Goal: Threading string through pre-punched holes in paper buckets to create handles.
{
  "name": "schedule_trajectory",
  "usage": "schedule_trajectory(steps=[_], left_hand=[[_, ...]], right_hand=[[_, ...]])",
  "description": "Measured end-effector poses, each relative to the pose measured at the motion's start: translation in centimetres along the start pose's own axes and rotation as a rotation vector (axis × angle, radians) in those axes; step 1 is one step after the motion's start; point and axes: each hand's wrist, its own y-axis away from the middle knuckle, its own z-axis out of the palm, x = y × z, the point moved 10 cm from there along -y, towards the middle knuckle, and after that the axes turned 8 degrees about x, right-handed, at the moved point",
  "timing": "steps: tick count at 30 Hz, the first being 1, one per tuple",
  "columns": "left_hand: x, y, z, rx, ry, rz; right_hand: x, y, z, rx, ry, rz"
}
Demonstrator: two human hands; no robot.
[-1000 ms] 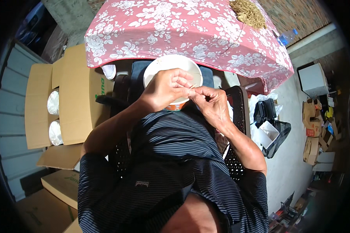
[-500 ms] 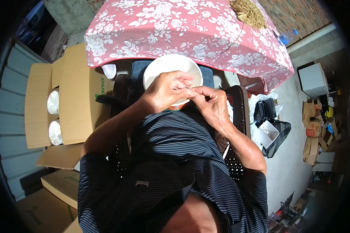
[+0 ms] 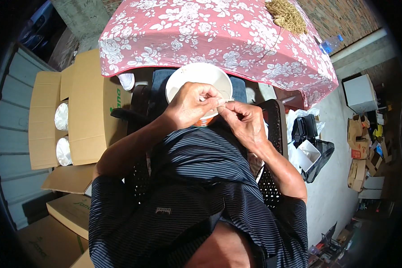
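Left hand (image 3: 190, 103) and right hand (image 3: 245, 121) meet over the near right part of a white bowl (image 3: 210, 74), tips touching or nearly so. Fingers on both sides are together in a thumb-and-index pinch, apparently clamped on a small pale piece (image 3: 228, 100) (tiny, kind unclear). Key relation: the piece sits right at the meeting point, its visible bit just past the left fingertips and along the top of the right index finger, so the right hand is nearer to that bit. Long axis looks roughly left-right; too small to be sure. The bowl lies below the piece, at the near edge of the desk (image 3: 183, 38) with a floral cloth. Twine bundle (image 3: 286, 18) is well apart, at far right on the desk.
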Motion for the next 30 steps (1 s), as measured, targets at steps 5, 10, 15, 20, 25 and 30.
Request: schedule_trajectory(steps=[5, 10, 15, 20, 25, 30], left_hand=[[0.5, 0.0, 0.8, -0.115, 0.315, -0.047], [1.2, 0.3, 3.8, -0.334, 0.262, -0.134], [1.9, 0.4, 6.0, -0.467, 0.05, -0.163], [2.6, 0.6, 5.9, -0.519, 0.087, -0.032], [3.1, 1.7, 7.0, -0.662, 0.089, -0.049], [2.5, 1.8, 6.6, -0.687, 0.174, -0.082]], right_hand=[[-2.8, 0.6, -3.2, -0.155, 0.275, -0.087], [-7.9, 1.4, -5.4, -0.221, 0.375, -0.486], [-10.1, 0.8, -5.7, -0.285, 0.409, -0.668], [-9.5, -0.4, -5.6, -0.252, 0.343, -0.645], [-8.5, -1.0, -5.4, -0.204, 0.268, -0.592], [-6.4, -1.5, -6.4, -0.142, 0.226, -0.518]])
